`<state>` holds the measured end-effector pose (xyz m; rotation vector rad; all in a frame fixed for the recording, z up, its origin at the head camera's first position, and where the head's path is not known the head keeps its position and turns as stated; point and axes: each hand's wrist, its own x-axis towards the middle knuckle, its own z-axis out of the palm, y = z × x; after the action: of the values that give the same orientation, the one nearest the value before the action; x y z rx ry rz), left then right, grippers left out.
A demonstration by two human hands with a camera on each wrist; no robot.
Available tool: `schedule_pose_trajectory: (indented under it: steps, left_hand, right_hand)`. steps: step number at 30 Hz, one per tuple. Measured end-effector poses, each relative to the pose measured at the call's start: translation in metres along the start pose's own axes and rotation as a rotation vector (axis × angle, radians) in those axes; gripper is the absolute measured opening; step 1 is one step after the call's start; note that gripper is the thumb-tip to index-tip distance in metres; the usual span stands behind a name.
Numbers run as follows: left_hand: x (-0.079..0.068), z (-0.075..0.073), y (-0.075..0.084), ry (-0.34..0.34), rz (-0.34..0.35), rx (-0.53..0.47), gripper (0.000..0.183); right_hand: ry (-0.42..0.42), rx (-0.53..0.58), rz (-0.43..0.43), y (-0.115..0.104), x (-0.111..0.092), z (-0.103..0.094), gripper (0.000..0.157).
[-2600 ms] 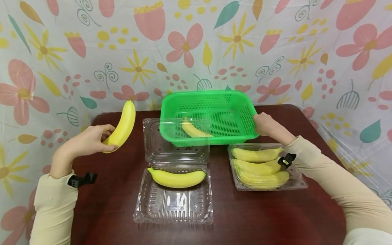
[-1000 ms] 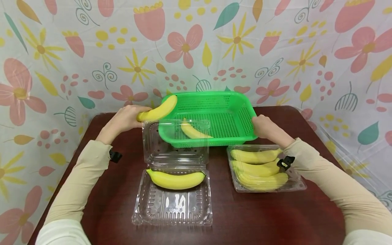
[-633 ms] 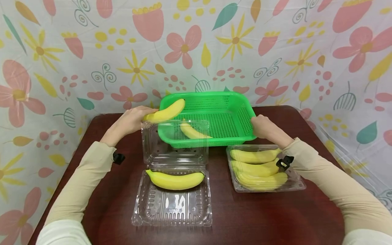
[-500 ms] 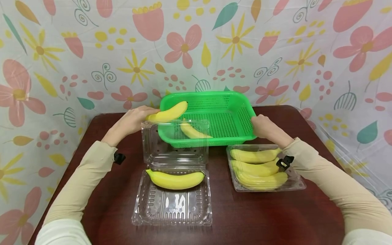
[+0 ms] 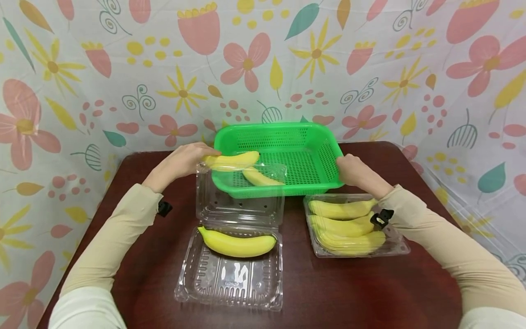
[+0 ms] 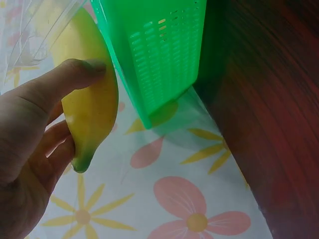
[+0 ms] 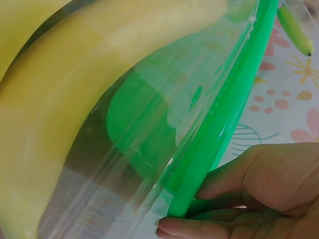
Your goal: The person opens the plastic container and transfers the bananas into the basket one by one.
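My left hand (image 5: 186, 158) grips a yellow banana (image 5: 236, 160) by one end, thumb along its side in the left wrist view. The banana's far end reaches over the left rim of the green basket (image 5: 279, 189). Inside the basket lies another banana, partly seen through the raised clear lid (image 5: 240, 205). That lid belongs to an open plastic clamshell (image 5: 230, 288) with one banana (image 5: 238, 244) in its base. My right hand (image 5: 357, 171) pinches the basket's right rim (image 7: 199, 164), thumb on one side and fingers on the other.
A closed clear clamshell (image 5: 398, 244) with several bananas (image 5: 343, 209) stands at the right, under my right forearm. All of it rests on a dark red-brown table (image 5: 328, 292). A flowered curtain (image 5: 263, 59) hangs behind the table's back edge.
My left hand has carried its banana rightward to the basket's left rim and lowered it. The open clamshell has shifted slightly, its lid a little rightward. My right hand stays on the rim.
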<state>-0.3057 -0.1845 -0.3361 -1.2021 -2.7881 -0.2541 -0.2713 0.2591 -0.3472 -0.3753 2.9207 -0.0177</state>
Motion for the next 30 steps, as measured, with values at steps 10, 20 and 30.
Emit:
schedule_pose_trajectory:
  steps: [10, 20, 30]
  left_hand:
    - [0.012, -0.001, 0.006, -0.054, 0.037, -0.005, 0.044]
    - [0.02, 0.002, 0.008, -0.018, 0.108, -0.064, 0.038]
    - [0.009, 0.0, 0.01, 0.043, 0.104, -0.079, 0.032]
  right_hand:
    - [0.039, -0.02, -0.023, 0.0, -0.001, 0.001, 0.003]
    - [0.039, -0.021, -0.029, 0.0, -0.001, 0.001, 0.005]
    - [0.038, 0.011, -0.017, 0.0, -0.003, 0.002, 0.008]
